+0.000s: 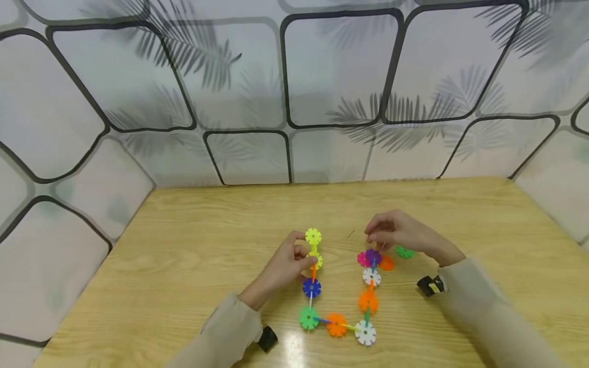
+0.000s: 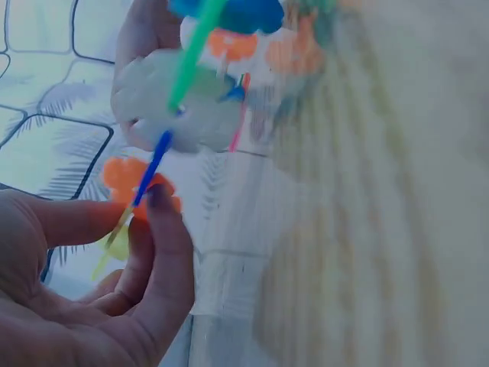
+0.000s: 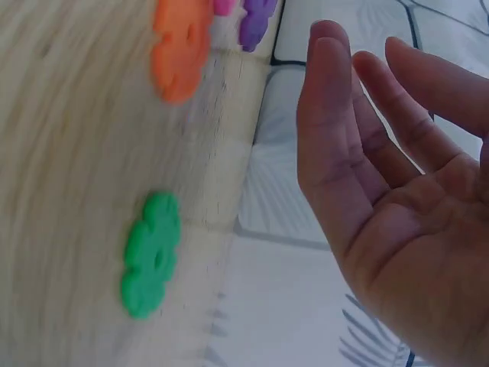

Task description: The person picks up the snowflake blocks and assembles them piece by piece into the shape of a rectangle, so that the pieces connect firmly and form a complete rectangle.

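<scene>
My left hand [image 1: 294, 259] pinches one end of a chain of notched plastic discs, at its yellow disc [image 1: 315, 261]. Another yellow disc [image 1: 313, 235] tops that end. Below come a blue disc [image 1: 312, 288] and a green disc [image 1: 309, 318]; the chain bends through an orange disc [image 1: 337, 325] and a white disc [image 1: 365, 333], then up the right side. In the left wrist view the fingertips grip beside an orange disc [image 2: 126, 174]. Near the purple disc [image 1: 373, 257], my right hand [image 1: 398, 232] hovers with loosely bent fingers, holding nothing in the right wrist view.
A separate-looking green disc [image 3: 153, 254] lies on the wooden table [image 1: 207, 230] by the right hand. Pink [image 1: 362, 259] and orange [image 1: 387, 263] discs lie against the purple one; whether they are joined I cannot tell. A patterned covering [image 1: 340, 71] rises behind the table.
</scene>
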